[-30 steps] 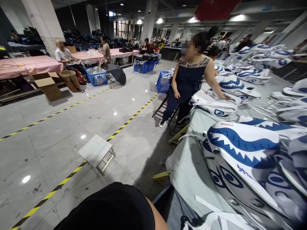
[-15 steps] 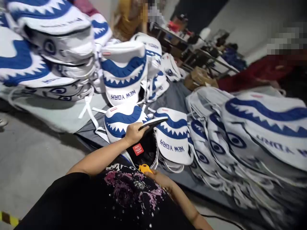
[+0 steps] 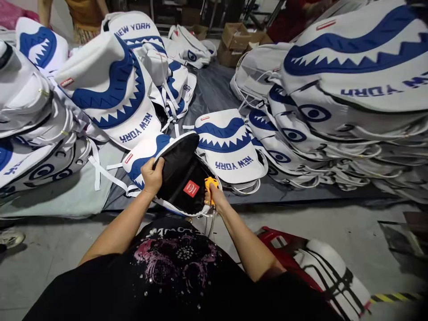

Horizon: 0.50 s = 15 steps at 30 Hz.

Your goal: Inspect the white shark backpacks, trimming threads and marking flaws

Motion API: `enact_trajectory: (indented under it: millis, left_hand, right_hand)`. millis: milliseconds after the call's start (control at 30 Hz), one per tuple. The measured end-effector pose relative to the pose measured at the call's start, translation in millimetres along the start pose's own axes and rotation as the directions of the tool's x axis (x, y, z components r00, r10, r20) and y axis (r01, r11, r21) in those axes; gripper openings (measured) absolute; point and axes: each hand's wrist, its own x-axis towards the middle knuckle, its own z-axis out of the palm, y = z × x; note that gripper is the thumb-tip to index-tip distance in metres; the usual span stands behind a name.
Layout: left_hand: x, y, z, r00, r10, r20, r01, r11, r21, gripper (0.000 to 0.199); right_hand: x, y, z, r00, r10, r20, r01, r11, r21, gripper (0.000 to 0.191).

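My left hand [image 3: 152,176] grips the raised flap of a white and blue backpack [image 3: 142,156], whose black inside [image 3: 179,171] shows with a red label [image 3: 191,188]. My right hand [image 3: 215,196] is closed on a small orange-yellow tool [image 3: 211,183] at the right side of the bag's opening. What the tool touches is too small to tell. Just right of the open bag lies another backpack [image 3: 227,142] with a blue toothed mouth and "NEW YORK" lettering.
Tall piles of similar backpacks stand at the right [image 3: 357,58] and left [image 3: 36,102] of the grey-covered table [image 3: 214,84]. Cardboard boxes [image 3: 236,38] sit behind. A person [image 3: 87,15] stands across the table. A red and white object [image 3: 331,263] is on the floor.
The view has turned and levelled. My left hand has pulled the flap back toward the left, opening the bag wider. My right hand has moved up to the bag's right edge with the tool.
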Motion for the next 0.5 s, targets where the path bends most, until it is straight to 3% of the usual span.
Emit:
enact_trajectory:
  millis: [100,233,367,500]
  left_hand:
    - [0,-3,-2.2,0.999,-0.038,0.001,0.038,0.999,0.002,0.054]
    - [-4,3,6.1,0.995,-0.026,0.092,0.027,1.000,-0.011,0.056]
    - [-4,4,8.1,0.993,-0.012,0.122,0.014,1.000,-0.014,0.058]
    - [0,-3,2.3,0.996,-0.023,0.088,0.023,1.000,-0.001,0.059]
  right_hand:
    - [7,9,6,0.996,-0.050,-0.078,0.031,0.972,-0.235,0.048]
    - [18,17,40,0.975,-0.220,0.009,0.196,0.848,-0.492,0.029]
    - [25,24,55,0.934,-0.342,0.099,0.331,0.731,-0.597,0.034]
    - [28,35,53,0.917,-0.398,0.018,0.314,0.693,-0.649,0.043]
